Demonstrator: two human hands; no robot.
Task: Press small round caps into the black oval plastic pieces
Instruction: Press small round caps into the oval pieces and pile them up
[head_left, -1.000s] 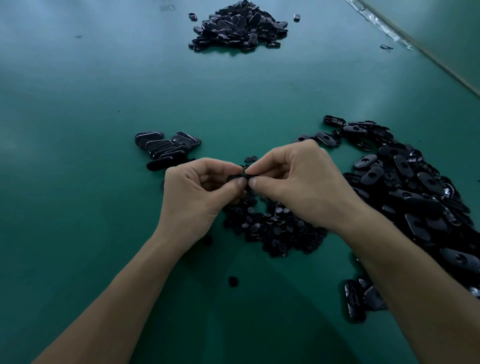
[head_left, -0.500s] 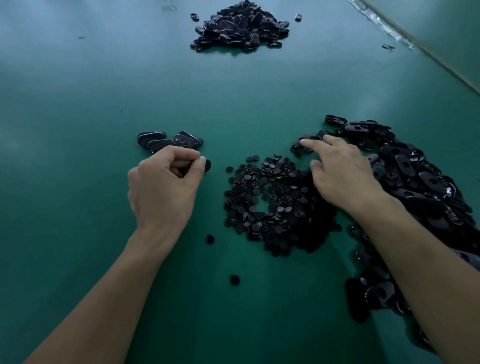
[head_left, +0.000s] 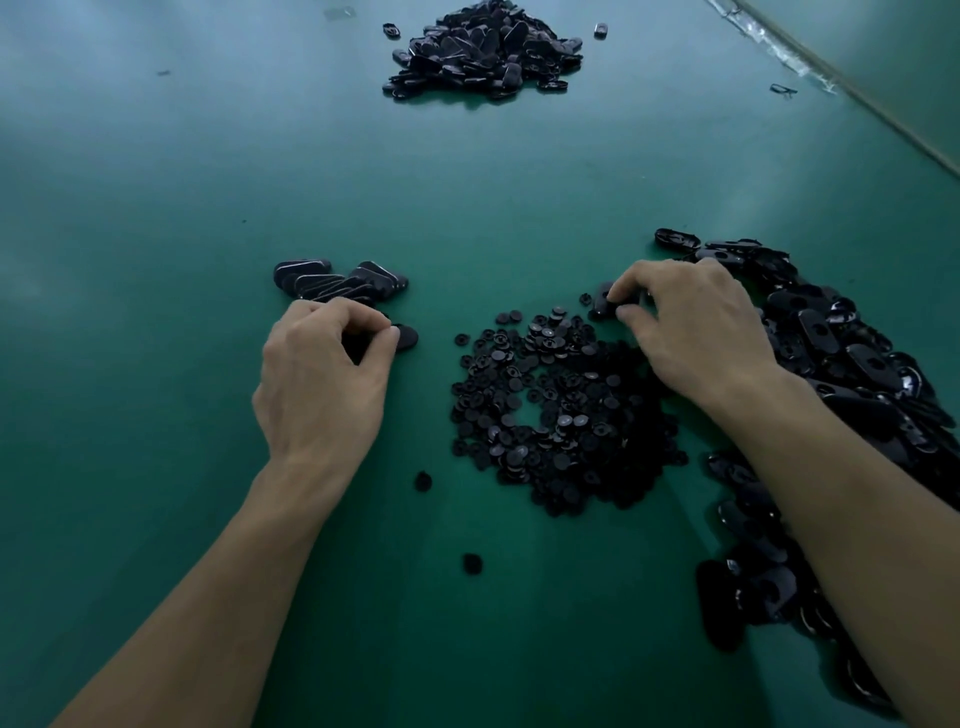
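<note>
dim, bluish cast | soft glare far left on table (head_left: 156, 156) | wide-angle bowing at edges

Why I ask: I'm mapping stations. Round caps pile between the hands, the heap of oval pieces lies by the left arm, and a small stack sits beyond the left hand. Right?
No: the head view shows the heap of oval pieces by the right arm, not the left. Round caps and the small stack are as stated.

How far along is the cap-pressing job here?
Looks done: a short row of black oval plastic pieces stacked at the left. In hand: the left hand grips one oval beside that row; the right hand pinches another oval. Remaining: the heap of holed ovals and the pile of small round black caps.
</note>
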